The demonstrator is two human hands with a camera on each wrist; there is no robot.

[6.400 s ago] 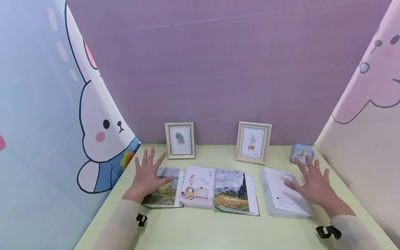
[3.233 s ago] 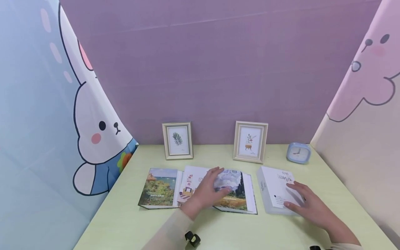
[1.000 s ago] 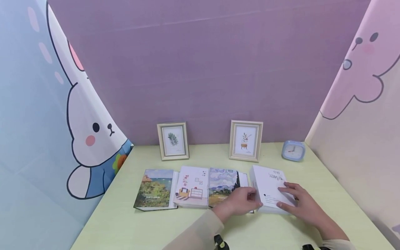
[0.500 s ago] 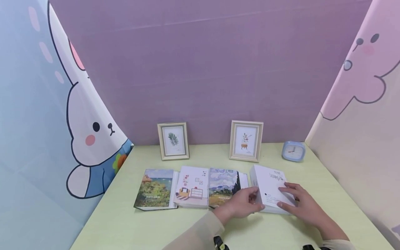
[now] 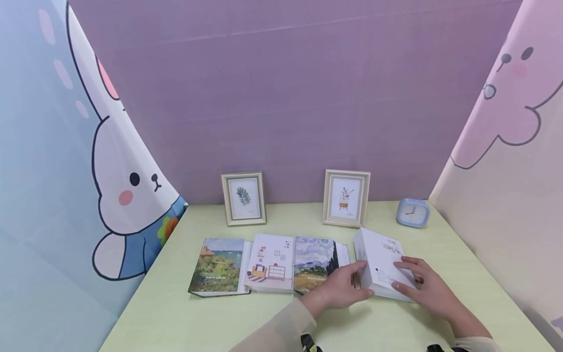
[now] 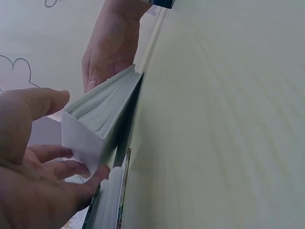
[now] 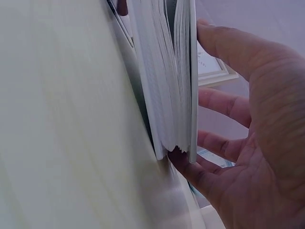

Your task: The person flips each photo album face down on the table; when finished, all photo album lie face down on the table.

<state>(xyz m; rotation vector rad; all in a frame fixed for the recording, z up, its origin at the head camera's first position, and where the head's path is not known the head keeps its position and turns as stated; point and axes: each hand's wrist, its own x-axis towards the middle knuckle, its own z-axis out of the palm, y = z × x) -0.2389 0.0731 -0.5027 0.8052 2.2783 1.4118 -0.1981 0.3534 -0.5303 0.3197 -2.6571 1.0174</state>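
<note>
A thick white photo album point(image 5: 380, 259) with dark lettering lies at the right end of a row, its spine side raised off the table. My left hand point(image 5: 339, 289) has its fingers against the spine and tucked at its lower edge; in the left wrist view the thumb stands apart from the cover point(image 6: 81, 138). On the other side my right hand point(image 5: 430, 292) grips the free edge, thumb on the top cover and fingers round the side. The right wrist view shows the page edges point(image 7: 164, 76) between the covers.
Left of it lie a landscape album point(image 5: 312, 254), partly behind my left hand, a white album with a furniture picture point(image 5: 271, 261) and a seaside album point(image 5: 217, 264). Behind stand two picture frames point(image 5: 244, 198) and a blue clock point(image 5: 413, 212). Fabric walls enclose the table point(image 5: 176, 313).
The left hand moved from the far left across the row to the white album's spine. The right hand settled on its right edge. Within the last half second the spine side rose and tilted.
</note>
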